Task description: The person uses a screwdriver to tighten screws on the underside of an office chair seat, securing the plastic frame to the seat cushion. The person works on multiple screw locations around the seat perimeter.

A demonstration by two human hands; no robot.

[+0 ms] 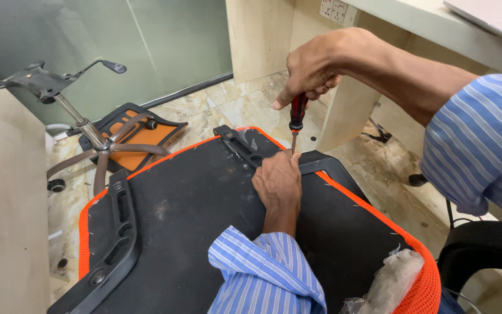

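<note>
An upturned office chair seat (pixel 193 215), black underneath with an orange mesh edge, fills the lower middle. My right hand (pixel 312 67) grips a screwdriver (pixel 296 116) with a red and black handle, held upright with its tip at a black armrest bracket (pixel 245 148) on the seat's far edge. My left hand (pixel 278 183) rests on the seat just below the tip, fingers pressed at the bracket. A second black bracket (pixel 114 244) lies along the seat's left edge.
A chair base with gas lift and tilt plate (pixel 82 125) stands at the left over an orange and black backrest (pixel 140 131) on the tiled floor. A beige desk panel (pixel 260 38) rises behind. A crumpled plastic bag (pixel 393 279) sits at lower right, next to a black chair (pixel 483 247).
</note>
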